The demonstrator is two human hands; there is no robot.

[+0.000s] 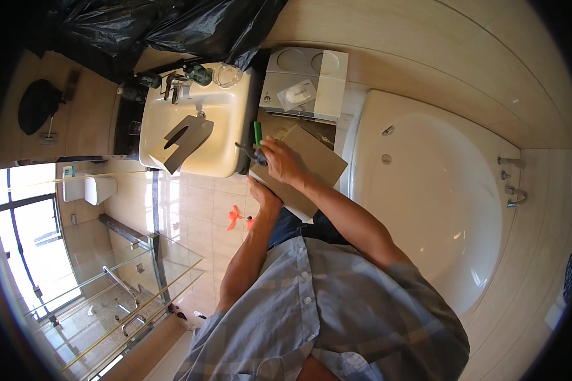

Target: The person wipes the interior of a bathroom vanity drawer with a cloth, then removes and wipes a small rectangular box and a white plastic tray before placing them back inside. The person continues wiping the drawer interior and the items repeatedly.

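Note:
A grey-beige box (pixel 321 155) rests tilted in front of my thighs. My left hand (pixel 264 192) presses on its lower left side, with the fingers partly hidden behind the edge. My right hand (pixel 283 159) lies over its upper left corner, fingers curled on a small dark tool-like object (pixel 260 157) with a thin tip pointing left. Just above the fingertips stands a bright green stick-shaped piece (pixel 257 132); whether it belongs to the dark object I cannot tell.
Left of the box is a white sink (pixel 225 152) holding a grey cardboard sleeve (pixel 190 141). Beyond the box stands a grey two-ring tray (pixel 305 79) bearing a small white packet (pixel 297 95). A white bathtub (pixel 426 203) lies right. Orange-red scraps (pixel 234 218) lie on the floor.

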